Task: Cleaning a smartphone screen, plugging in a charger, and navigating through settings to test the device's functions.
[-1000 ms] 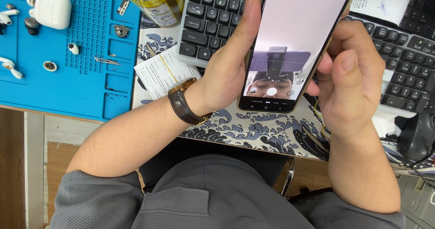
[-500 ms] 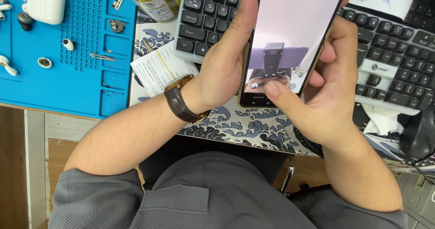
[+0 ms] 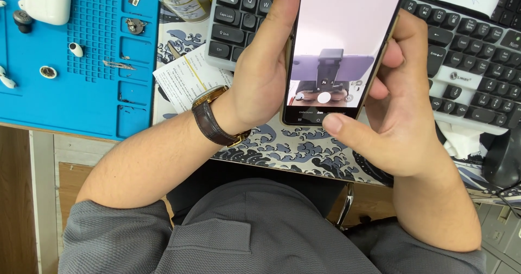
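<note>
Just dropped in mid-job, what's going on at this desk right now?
A seated person holds a phone up over the desk with both hands. The left hand wraps its left edge, the right hand supports the right edge, and the right thumb rests at the phone's bottom edge. The lit screen shows a camera view. Beneath are a keyboard and a wave-patterned desk mat. To the left, a blue work mat carries small parts and a white earbud case.

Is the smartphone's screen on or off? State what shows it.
On: the smartphone, held in the left hand and right hand, shows a lit camera view.
</note>
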